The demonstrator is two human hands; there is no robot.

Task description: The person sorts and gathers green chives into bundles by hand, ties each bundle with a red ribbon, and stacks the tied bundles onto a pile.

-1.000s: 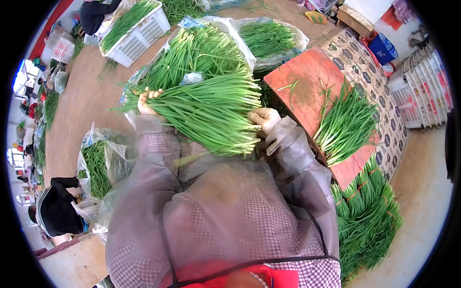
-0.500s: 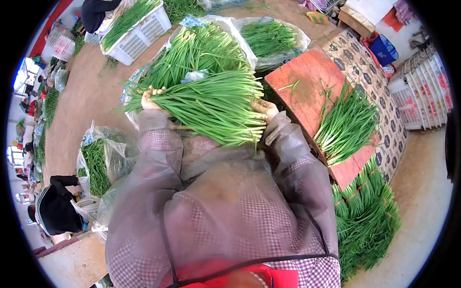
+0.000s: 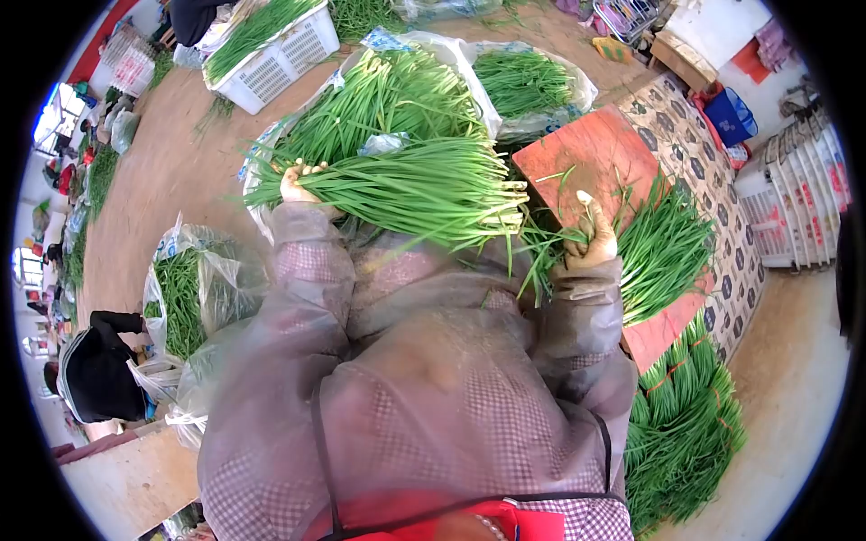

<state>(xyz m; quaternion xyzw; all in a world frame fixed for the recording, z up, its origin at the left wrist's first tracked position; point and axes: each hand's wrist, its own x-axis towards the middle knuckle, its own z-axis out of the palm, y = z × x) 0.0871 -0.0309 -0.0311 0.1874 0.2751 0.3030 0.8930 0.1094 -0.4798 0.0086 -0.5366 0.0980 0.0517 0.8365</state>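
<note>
A large bunch of garlic chives (image 3: 415,189) lies sideways across my lap, pale root ends to the right. My left hand (image 3: 299,183) is closed around its leafy end. My right hand (image 3: 594,236) is apart from the bunch, beside the red board (image 3: 586,149), closed on a few loose chive blades (image 3: 543,252) that hang to its left. Behind the bunch, an open plastic sack (image 3: 483,86) holds a heap of chives (image 3: 388,99). A second pile of chives (image 3: 663,248) rests on the red board, right of my right hand.
Tied chive bundles (image 3: 686,424) are stacked at the lower right. A white crate (image 3: 280,59) of chives stands at the upper left, and a plastic bag of greens (image 3: 180,298) at the left. Another person (image 3: 104,370) works farther left. White crates (image 3: 794,194) stand at the right.
My right hand has left the root ends of the bunch and moved right towards the red board, with loose blades in it. My left hand keeps its hold.
</note>
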